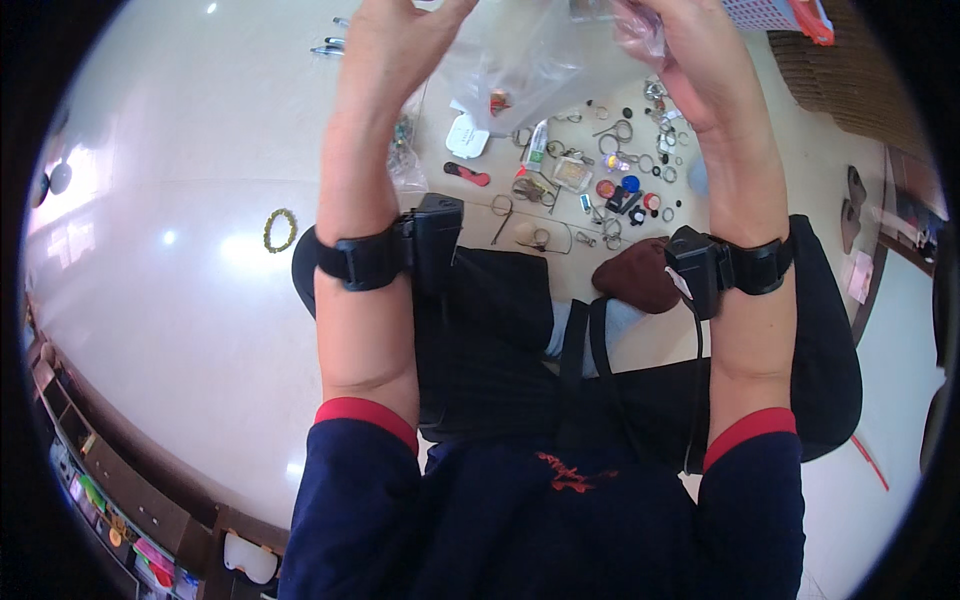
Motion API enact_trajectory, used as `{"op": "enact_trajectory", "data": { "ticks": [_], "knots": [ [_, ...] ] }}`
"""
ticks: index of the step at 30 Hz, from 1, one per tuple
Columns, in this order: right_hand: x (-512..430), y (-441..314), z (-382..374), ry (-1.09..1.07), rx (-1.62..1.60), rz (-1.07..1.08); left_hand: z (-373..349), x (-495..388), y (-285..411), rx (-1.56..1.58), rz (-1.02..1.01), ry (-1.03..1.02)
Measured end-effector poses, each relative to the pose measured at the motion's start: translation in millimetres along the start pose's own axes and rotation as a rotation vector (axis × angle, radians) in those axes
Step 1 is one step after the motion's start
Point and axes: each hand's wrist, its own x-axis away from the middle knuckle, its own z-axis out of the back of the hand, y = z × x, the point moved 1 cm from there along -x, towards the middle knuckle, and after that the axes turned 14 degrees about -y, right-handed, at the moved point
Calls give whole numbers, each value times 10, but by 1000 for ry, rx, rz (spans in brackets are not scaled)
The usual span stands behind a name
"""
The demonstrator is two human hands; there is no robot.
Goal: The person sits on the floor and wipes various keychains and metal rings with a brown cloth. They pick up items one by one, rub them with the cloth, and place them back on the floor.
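Observation:
At the top edge, my right hand (667, 45) is closed on a crumpled part of a clear plastic bag (525, 75). My left hand (412, 22) is at the bag's other side; its fingertips are cut off by the frame, so its hold cannot be told. Something red and small shows through the bag's bottom. Below the bag, on the tiled floor, are a white case (466, 136), a small tube (536, 146), a red and black tool (466, 174), a clear box (571, 174), a blue round item (630, 184) and several key rings (611, 232).
A green bead bracelet (280, 231) lies on the floor at the left, pens (328, 51) at the upper left. Another filled clear bag (406, 161) is beside my left forearm. A red and white basket (780, 16) stands at the upper right, near brown ribbed fabric (847, 82).

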Motion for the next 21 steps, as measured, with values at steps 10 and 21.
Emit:
{"op": "enact_trajectory", "data": {
  "ticks": [10, 21],
  "knots": [
    [-454, 723, -81, -21, -180, -93, 13, 189, -708, -421, 170, -81],
    [-325, 1123, 352, 280, -210, -107, 405, 117, -844, 1484, 58, -17]
  ]
}}
